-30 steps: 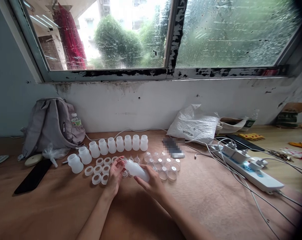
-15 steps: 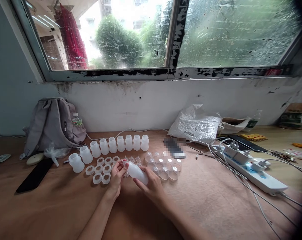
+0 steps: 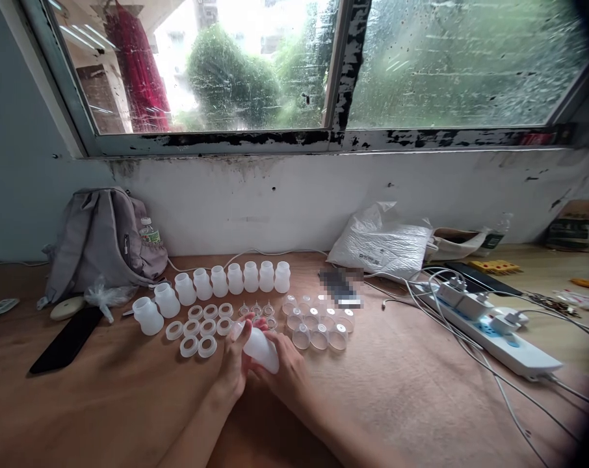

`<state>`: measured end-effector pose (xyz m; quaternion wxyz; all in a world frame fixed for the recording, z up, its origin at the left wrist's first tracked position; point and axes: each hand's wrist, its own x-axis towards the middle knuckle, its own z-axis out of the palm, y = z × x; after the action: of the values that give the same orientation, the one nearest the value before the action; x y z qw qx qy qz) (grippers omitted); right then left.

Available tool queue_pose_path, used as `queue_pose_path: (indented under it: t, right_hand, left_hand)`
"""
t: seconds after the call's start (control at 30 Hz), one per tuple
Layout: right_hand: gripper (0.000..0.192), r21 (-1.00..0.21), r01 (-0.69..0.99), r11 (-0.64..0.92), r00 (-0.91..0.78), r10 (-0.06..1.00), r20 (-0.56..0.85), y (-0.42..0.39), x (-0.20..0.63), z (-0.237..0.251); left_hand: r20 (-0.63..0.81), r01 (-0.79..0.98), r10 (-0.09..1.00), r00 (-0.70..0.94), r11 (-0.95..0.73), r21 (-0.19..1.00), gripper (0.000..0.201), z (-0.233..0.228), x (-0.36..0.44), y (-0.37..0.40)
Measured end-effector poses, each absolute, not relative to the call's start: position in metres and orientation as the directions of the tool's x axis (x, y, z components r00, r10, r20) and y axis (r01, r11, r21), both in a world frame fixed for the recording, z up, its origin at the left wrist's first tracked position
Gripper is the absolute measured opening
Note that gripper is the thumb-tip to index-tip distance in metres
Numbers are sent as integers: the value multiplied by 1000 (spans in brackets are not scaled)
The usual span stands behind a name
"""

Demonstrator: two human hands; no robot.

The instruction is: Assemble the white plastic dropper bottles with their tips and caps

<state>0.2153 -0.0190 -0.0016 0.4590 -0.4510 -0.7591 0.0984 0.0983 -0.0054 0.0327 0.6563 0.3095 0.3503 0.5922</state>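
A frosted white baby bottle (image 3: 261, 350) lies tilted between my two hands, its neck end up and to the left. My left hand (image 3: 236, 354) is closed round the neck end, so whatever sits on the neck is mostly hidden. The bottle's body is gripped by my right hand (image 3: 288, 364). Just left of my hands, several ring collars (image 3: 207, 327) are laid out in rows. Beyond my fingers stand several small clear nipples (image 3: 256, 308), partly covered by the left hand. Several clear domed caps (image 3: 318, 337) stand in rows to the right.
A curved row of frosted bottles (image 3: 219, 281) stands behind the collars. At left are a grey backpack (image 3: 97, 237) and a black phone-like slab (image 3: 66, 342). A silver bag (image 3: 382, 244), a white power strip (image 3: 499, 341) and loose cables (image 3: 474, 351) are at right.
My left hand has wrapped further round the bottle's neck end, where its fingertips pinched before. The bottle and both hands have come slightly left and lower.
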Motion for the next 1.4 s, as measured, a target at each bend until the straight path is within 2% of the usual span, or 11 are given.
queue_pose_path:
  t: [0.2, 0.37, 0.6, 0.8, 0.87, 0.93, 1.0, 1.07, 1.2, 1.3, 1.4]
  right_hand:
    - [27, -799, 356, 484, -233, 875, 425, -28, 210, 9]
    - [30, -970, 65, 233, -292, 934, 205, -24, 214, 21]
    - [37, -992, -129, 8, -381, 923, 57, -21, 217, 23]
    - [36, -975, -186, -125, -383, 923, -45, -26, 214, 21]
    - [35, -992, -123, -24, -328, 944, 18, -24, 216, 22]
    - [30, -978, 42, 206, -264, 946, 188, -19, 222, 22]
    - [24, -846, 277, 454, -205, 889, 410, -11, 229, 20]
    - [19, -646, 512, 566, -149, 799, 582, -3, 237, 19]
    - [16, -343, 879, 332, -21, 744, 668, 10, 252, 19]
    - [13, -211, 972, 104, 48, 788, 613, 11, 258, 22]
    - [17, -139, 990, 12, 68, 829, 555, 10, 262, 25]
  left_hand:
    - [-125, -580, 990, 60, 137, 803, 14, 25, 97, -7]
    - [-85, -636, 988, 130, 149, 757, 10, 24, 95, -6]
    - [-42, -635, 988, 148, 128, 762, 6, 28, 94, -5]
    - [3, -607, 980, 201, 122, 785, 31, 31, 95, -5]
    - [-5, -576, 979, 205, 125, 808, 38, 32, 97, -4]
    - [-21, -571, 982, 189, 127, 811, 41, 32, 99, -4]
    - [-46, -597, 985, 169, 139, 790, 42, 32, 98, -3]
    - [-84, -623, 984, 160, 166, 764, 44, 32, 97, -3]
    - [-113, -637, 973, 199, 216, 740, 46, 33, 96, -2]
    - [-125, -620, 964, 235, 248, 744, 47, 34, 95, -2]
    - [-124, -592, 951, 283, 275, 758, 49, 33, 94, -2]
